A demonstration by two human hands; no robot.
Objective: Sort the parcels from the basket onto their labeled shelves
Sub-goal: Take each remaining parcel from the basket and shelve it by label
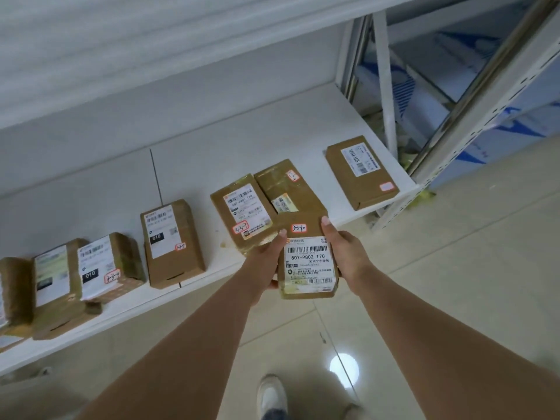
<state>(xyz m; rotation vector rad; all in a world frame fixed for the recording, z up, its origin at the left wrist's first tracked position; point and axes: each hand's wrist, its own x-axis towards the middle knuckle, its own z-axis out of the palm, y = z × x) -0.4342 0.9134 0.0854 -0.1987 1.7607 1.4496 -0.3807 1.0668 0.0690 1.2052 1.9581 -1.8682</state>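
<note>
A brown cardboard parcel (pixel 306 259) with a white shipping label and a small red-framed sticker is held at the front edge of the white shelf (pixel 272 137). My left hand (pixel 268 257) grips its left side and my right hand (pixel 345 251) grips its right side. Just behind it on the shelf lie two brown parcels side by side, one (pixel 242 212) with a large label and one (pixel 285 189) wrapped in tape. Further right lies a flat brown parcel (pixel 362 172). No basket is in view.
More labeled brown parcels line the shelf to the left, among them an upright box (pixel 172 244) and a cluster (pixel 69 280) at the far left. A perforated metal upright (pixel 472 122) stands at the right. Below are the tiled floor and my shoe (pixel 271 395).
</note>
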